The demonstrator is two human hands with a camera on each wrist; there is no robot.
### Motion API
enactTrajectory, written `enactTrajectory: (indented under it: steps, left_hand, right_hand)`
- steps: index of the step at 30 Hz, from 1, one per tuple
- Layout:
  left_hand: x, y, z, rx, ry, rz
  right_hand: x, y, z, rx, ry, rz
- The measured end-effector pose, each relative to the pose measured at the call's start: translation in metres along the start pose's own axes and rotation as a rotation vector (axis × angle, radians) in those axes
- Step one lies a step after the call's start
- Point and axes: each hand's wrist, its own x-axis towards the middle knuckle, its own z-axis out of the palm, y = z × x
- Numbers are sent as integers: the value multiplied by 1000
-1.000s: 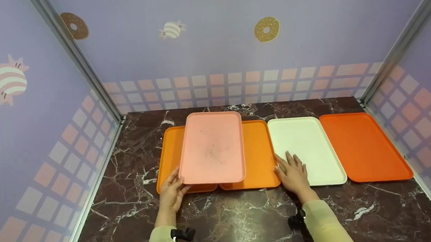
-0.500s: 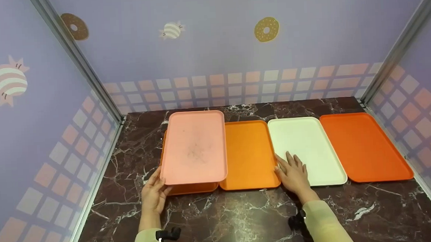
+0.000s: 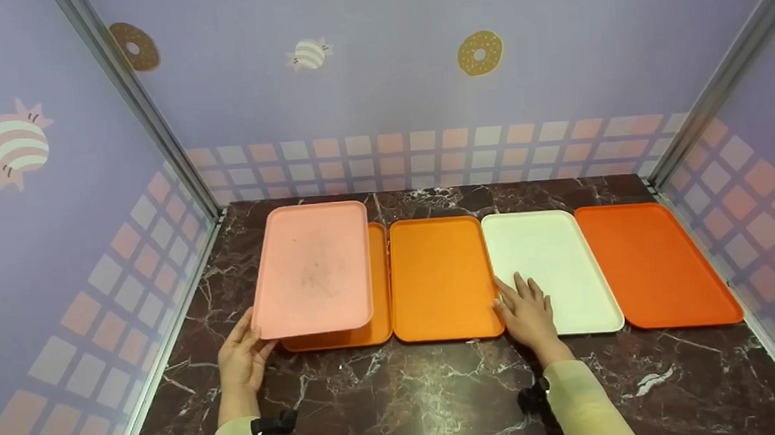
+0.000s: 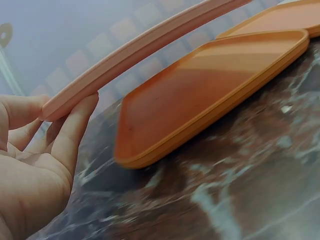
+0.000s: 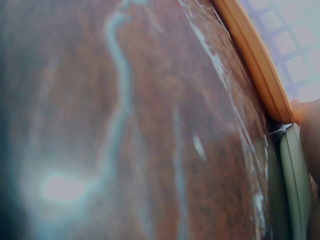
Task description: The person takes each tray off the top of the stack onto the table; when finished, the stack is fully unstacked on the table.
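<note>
My left hand [image 3: 241,361] grips a pink tray [image 3: 314,268] by its near left corner, thumb above and fingers beneath. In the left wrist view the pink tray [image 4: 125,57] is raised above an orange tray [image 4: 200,95], with a gap between them. From the head view it covers much of that left orange tray [image 3: 379,284]. My right hand [image 3: 528,313] rests with fingers spread on the near left part of a white tray [image 3: 562,261]. Its fingertips lie by the edge shared with a second orange tray [image 3: 438,278]; the right wrist view shows little of this hand.
A red-orange tray [image 3: 655,263] lies at the right end of the row, close to the right wall panel [image 3: 757,178]. All stand on a dark marbled tabletop [image 3: 423,394]. Patterned panels enclose the back [image 3: 394,98] and left side.
My left hand has carried the pink tray leftward, from over both orange trays to over the left one and past its left edge. The right hand has stayed still.
</note>
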Motion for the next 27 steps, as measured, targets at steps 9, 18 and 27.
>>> enactTrajectory:
  steps: [9, 18, 27]
  left_hand:
    - [2, 27, -21, -99, 110, 18]
    - [6, 46, -42, -167, 203, 55]
    - [7, 65, -58, -101, 319, 70]
  right_hand:
    - [1, 0, 1, -1, 6, -3]
    - [1, 1, 2, -10, 7, 9]
    - [1, 1, 2, -5, 9, 2]
